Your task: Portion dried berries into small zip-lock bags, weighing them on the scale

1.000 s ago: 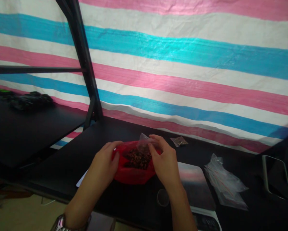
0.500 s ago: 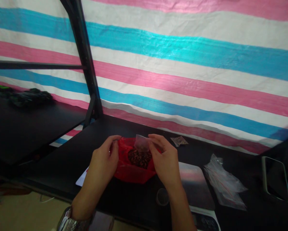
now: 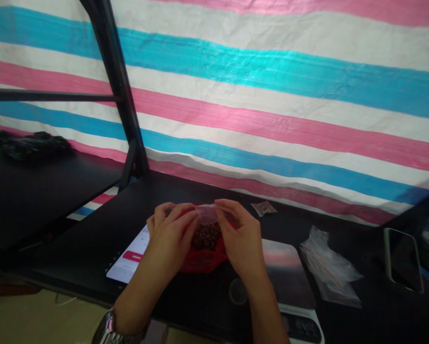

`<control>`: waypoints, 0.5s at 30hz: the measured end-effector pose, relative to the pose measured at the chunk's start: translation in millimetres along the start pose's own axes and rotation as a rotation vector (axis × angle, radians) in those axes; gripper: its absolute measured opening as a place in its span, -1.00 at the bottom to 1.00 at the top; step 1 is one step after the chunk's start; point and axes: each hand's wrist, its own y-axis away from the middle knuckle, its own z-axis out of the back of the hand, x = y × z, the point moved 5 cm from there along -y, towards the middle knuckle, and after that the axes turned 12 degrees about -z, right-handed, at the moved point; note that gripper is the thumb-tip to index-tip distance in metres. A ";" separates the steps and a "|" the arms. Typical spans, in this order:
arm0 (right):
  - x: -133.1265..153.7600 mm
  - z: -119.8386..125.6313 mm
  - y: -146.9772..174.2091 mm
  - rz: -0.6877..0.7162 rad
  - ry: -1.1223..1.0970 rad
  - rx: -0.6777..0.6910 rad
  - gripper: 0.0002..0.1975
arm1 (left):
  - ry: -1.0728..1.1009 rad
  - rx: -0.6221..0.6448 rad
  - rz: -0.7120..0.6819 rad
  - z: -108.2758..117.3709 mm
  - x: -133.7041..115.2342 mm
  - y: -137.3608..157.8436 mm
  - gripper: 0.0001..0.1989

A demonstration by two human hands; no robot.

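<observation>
Between my two hands is a small clear zip bag (image 3: 207, 214), pinched at its left edge by my left hand (image 3: 174, 226) and at its right edge by my right hand (image 3: 238, 228). Both hands have thumb and fingers pressed together. Just below it lies an open red bag (image 3: 203, 262) holding dark brown beans or seeds (image 3: 206, 237). Part of the red bag is hidden behind my hands. A small clear cup (image 3: 237, 292) stands near my right wrist.
Right of my hand sits a scale (image 3: 289, 272) with a metal plate. Beyond it lie several clear bags (image 3: 329, 270) and a phone (image 3: 403, 260). A filled small bag (image 3: 263, 208) rests at the back. A lit phone (image 3: 126, 263) lies under my left forearm.
My left hand has let go of the red bag's rim and moved right onto the small clear bag. My right hand keeps its pinch. More of the lit phone shows.
</observation>
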 end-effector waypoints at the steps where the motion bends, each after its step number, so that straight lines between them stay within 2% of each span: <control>1: 0.0 0.1 0.3 -0.001 0.010 0.003 -0.81 | 0.001 -0.006 0.010 0.9 0.9 -1.0 -0.71; 5: 8.6 5.6 4.4 0.004 0.053 -0.032 -0.82 | 0.053 -0.040 0.032 5.2 2.4 -5.0 -0.75; 8: 21.0 31.3 5.9 0.043 0.010 -0.159 -0.82 | 0.086 -0.079 0.026 12.3 0.2 -7.2 -0.74; 11: 22.7 90.3 3.8 0.066 0.003 -0.374 -0.69 | 0.070 -0.088 0.019 22.3 -0.4 -9.5 -0.69; 13: 13.1 144.5 5.3 0.039 0.078 -0.550 -0.54 | 0.063 -0.082 0.027 27.7 2.3 -10.7 -0.67; 15: -4.3 201.0 13.1 -0.055 0.185 -0.752 -0.46 | 0.076 -0.116 0.020 32.1 6.8 -11.0 -0.64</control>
